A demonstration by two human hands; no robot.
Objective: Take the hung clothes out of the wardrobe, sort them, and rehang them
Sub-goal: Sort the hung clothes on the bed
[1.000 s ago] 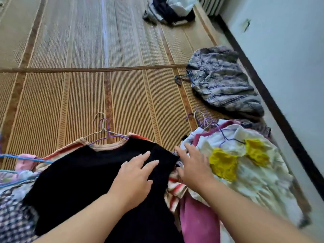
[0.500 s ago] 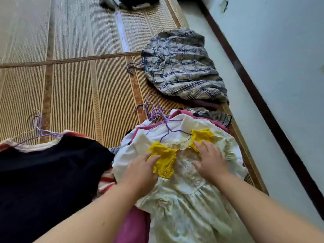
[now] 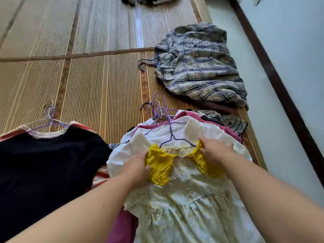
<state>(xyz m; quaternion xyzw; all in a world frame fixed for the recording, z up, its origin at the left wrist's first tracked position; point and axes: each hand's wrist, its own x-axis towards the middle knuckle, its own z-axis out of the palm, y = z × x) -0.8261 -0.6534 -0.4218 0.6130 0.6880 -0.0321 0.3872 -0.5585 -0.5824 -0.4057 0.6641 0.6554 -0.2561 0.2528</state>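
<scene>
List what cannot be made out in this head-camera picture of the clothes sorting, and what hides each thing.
All in the head view.
Dark pile: cut off by the top edge.
Black top: runs off the left edge.
Stack under the dress: covered by it, so its kinds are unclear.
Purple hangers: overlapping, so no sure count.
Hanger in the checked shirt: only its hook shows.

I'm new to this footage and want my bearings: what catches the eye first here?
The pale dress with its bright yellow collar lies near centre atop a clothes pile, held at the collar by the left grip and right grip. Next come the black top at left and the crumpled plaid shirt farther off by the wall, all on a striped mat.
</scene>
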